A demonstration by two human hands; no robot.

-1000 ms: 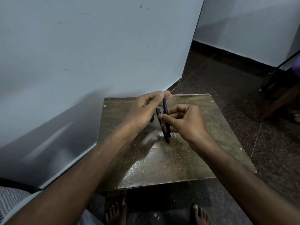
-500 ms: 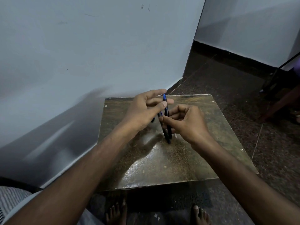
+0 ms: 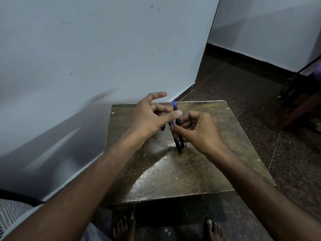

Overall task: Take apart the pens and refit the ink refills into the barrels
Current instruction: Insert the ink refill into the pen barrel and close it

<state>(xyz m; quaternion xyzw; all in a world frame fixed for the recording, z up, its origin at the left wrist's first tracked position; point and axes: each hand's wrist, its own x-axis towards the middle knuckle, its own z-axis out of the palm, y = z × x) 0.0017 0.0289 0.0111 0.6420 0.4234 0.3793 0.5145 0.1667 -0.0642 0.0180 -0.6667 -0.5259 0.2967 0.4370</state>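
the right hand [image 3: 201, 131] curls over the tabletop [image 3: 173, 171], its fingers pinching two dark pens [image 3: 178, 136] held near upright, blue tip on top. the left hand [image 3: 149, 117] hovers beside them, fingers spread, thumb touching the taller pen.

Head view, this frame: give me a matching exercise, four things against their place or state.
Things:
1. right hand
2. left hand
3. table
4. blue pen tip

States:
A. fingers spread, thumb stretched toward the pens
B. pinching two dark pens
C. pointing up above the fingers
D. set beside the wall

Pairs: 1-B, 2-A, 3-D, 4-C
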